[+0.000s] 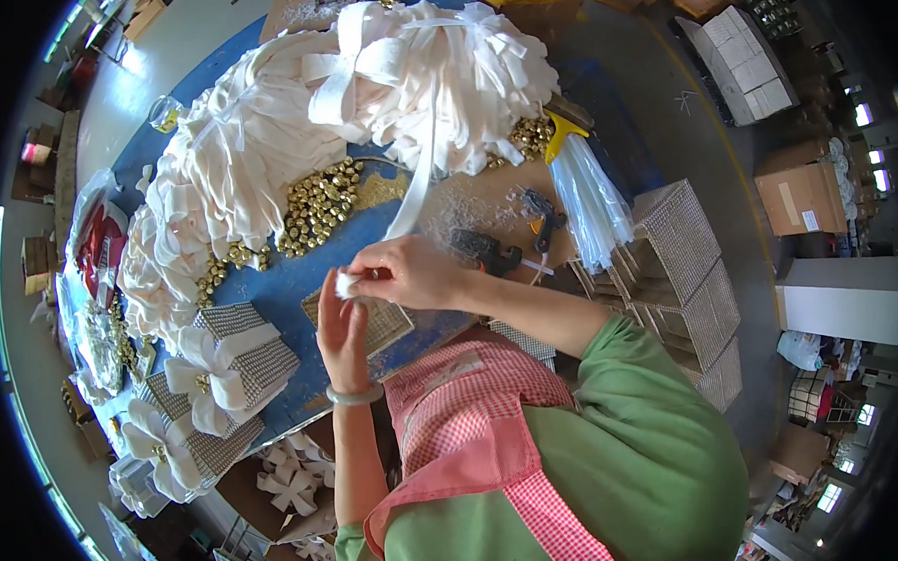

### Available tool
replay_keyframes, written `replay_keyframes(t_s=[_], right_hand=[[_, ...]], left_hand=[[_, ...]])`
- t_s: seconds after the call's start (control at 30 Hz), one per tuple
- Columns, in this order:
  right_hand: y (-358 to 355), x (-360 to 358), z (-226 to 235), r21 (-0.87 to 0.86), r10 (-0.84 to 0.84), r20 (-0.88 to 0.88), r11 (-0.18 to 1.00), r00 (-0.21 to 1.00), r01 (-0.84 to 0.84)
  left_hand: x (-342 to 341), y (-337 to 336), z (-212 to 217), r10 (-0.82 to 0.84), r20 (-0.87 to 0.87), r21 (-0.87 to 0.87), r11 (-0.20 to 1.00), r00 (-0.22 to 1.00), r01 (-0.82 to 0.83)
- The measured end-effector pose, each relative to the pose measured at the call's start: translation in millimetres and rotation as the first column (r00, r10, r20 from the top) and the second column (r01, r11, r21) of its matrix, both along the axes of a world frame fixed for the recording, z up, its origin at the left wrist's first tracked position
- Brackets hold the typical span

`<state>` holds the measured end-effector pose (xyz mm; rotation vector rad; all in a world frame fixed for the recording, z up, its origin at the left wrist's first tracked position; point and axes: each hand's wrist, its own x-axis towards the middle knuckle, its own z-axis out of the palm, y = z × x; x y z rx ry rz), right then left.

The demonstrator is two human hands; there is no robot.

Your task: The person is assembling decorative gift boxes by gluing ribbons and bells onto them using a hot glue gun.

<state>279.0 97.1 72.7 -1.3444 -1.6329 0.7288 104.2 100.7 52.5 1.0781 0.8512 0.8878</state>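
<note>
My left hand [343,332] is raised upright, fingers and thumb closed about a small folded end of a white fabric strip [346,285]. From the right, my right hand [409,271] pinches the same white end between thumb and fingers. A long white length [421,183] runs from behind my right hand up to the heap of white strips [246,119]; whether it is one piece with the end I hold is hidden. Just below and behind both hands lies a woven grey-beige box [389,329], partly covered by them.
Gold bells [318,206] lie piled on the blue table [301,281]. Right of my hands are glue guns [544,221] and a bundle of clear plastic bags [590,201]. Boxes with white bows [259,351] stand left; stacked woven boxes [680,253] stand right. A carton [269,499] sits below.
</note>
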Motion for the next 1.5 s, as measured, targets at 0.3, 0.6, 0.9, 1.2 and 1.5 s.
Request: replay_keyframes(t_s=[0.3, 0.6, 0.9, 1.2, 1.5], right_hand=[[-27, -13, 12, -0.275, -0.12, -0.536, 0.961, 0.835, -0.038], [-113, 42, -76, -0.508, -0.565, -0.461, 0.8, 0.685, 0.319], [-161, 186, -258, -0.569, -0.89, 0.079, 0.329, 0.449, 0.754], [-118, 192, -232, -0.576, -0.898, -0.159, 0.422, 0.411, 0.7], [-110, 80, -43, -0.65, -0.429, -0.22, 0.734, 0.876, 0.196]], left_hand=[[17, -4, -7, 0.145, 0.069, 0.109, 0.982, 0.987, -0.152], [-27, -23, 67, 0.392, 0.197, 0.179, 0.887, 0.899, -0.426], [-73, -80, 109, 0.321, 0.001, 0.165, 0.934, 0.947, -0.316], [-80, -100, 19, -0.019, -0.297, -0.176, 0.984, 0.955, -0.036], [-98, -109, -79, 0.099, -0.57, 0.067, 0.995, 0.816, -0.074]])
